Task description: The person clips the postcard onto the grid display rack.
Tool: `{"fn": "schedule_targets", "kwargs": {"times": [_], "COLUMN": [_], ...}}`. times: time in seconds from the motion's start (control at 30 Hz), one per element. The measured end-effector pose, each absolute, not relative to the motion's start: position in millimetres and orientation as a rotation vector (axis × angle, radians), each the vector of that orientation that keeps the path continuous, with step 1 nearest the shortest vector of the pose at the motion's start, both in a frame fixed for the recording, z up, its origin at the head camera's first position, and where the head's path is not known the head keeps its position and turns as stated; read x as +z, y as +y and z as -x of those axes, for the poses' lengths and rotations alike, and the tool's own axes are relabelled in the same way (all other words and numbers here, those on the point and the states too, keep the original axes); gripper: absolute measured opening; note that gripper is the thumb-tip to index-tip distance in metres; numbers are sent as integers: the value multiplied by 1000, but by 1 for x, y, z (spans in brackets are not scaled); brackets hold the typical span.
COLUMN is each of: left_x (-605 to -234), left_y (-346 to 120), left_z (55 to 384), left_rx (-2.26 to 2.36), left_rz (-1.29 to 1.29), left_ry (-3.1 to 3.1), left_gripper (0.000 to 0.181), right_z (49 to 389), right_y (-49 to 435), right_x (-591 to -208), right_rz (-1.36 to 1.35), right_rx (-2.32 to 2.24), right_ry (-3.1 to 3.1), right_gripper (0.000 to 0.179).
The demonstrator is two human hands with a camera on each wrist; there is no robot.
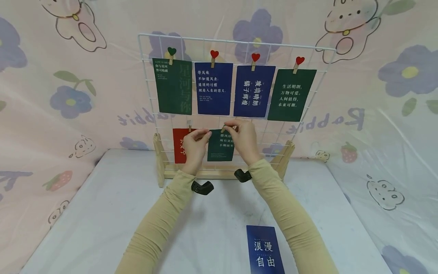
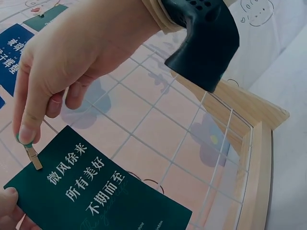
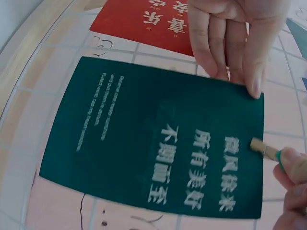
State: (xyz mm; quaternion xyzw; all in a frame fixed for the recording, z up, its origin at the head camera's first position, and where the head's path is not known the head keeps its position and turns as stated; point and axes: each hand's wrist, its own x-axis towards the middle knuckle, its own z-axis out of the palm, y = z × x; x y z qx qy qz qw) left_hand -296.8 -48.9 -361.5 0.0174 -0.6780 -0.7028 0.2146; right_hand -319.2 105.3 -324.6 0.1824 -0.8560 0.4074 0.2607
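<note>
A green card [image 1: 220,146] with white writing lies against the lower part of the white wire grid [image 1: 260,133]. My left hand [image 1: 196,146] pinches its upper left corner between thumb and fingers. With thumb and fingertips my right hand [image 1: 243,137] pinches a small wooden clothespin [image 2: 33,158], whose jaws sit over the card's top edge. The clothespin's green end shows under the right thumb [image 3: 293,158]. Just left of the green card hangs a red card [image 1: 179,144] under another clothespin [image 1: 189,125]; my left hand partly hides it.
Along the grid's upper row hang a green card [image 1: 174,89], two blue cards [image 1: 213,91] and another green card [image 1: 292,95], on heart-topped clothespins [image 1: 214,57]. Wooden feet [image 1: 159,160] support the grid. A loose blue card [image 1: 265,249] lies on the white tabletop [image 1: 212,228] near my right forearm.
</note>
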Motion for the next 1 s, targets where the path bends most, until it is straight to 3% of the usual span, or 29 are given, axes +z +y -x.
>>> {"fn": "schedule_targets", "kwargs": {"times": [0.37, 0.7, 1.0], "left_x": [-357, -359, -362], "left_y": [-51, -58, -63], "left_z": [297, 290, 286], "left_rx": [-1954, -1950, -1988], "left_rz": [-43, 35, 27], "left_ry": [-1894, -1929, -1911], "left_gripper": [14, 16, 19], "right_z": [319, 312, 310], "right_y": [106, 122, 137], "right_x": [-321, -338, -349], "right_rz": [-546, -597, -643], "right_rx": [983, 1245, 1581], "right_ry": [-2340, -2256, -2173], "right_gripper": [18, 27, 22]}}
